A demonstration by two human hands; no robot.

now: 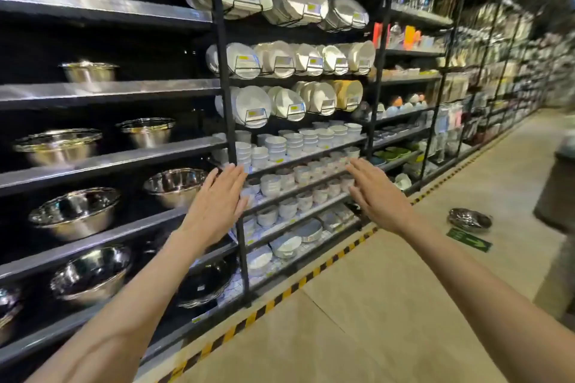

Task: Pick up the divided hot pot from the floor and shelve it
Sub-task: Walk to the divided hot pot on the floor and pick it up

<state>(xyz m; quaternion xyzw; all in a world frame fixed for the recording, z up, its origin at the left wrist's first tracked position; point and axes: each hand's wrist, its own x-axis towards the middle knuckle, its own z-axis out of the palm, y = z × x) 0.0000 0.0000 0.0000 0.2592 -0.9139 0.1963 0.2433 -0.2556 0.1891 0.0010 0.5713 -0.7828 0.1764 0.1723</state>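
The hot pot point(469, 219) sits on the floor point(389, 305), out in the aisle. It is shiny and round, and it stands flat. It is too far and too blurry to see the wall inside it. A green sign point(469, 239) is stuck on the floor just beside it, on the near side.

The pot is to the right of both hands and lower than them. Because it looks round, it has no long side to line up with. The right hand point(378, 196) is the nearer one. The left hand point(217, 202) is well apart from the pot, over by the shelf post point(228, 121). I think the person must turn right, walk up and bend down to reach it.

Both hands are up in front, flat, with fingers spread. They hold nothing and touch nothing. There are two hands and one pot on the floor.

The shelves point(109, 162) on the left hold more shiny metal pots point(74, 211), about ten that I can count, one or two to a shelf. I guess the pot should go there. White plates point(306, 0) and small bowls point(277, 146) fill the next rack, too many to count
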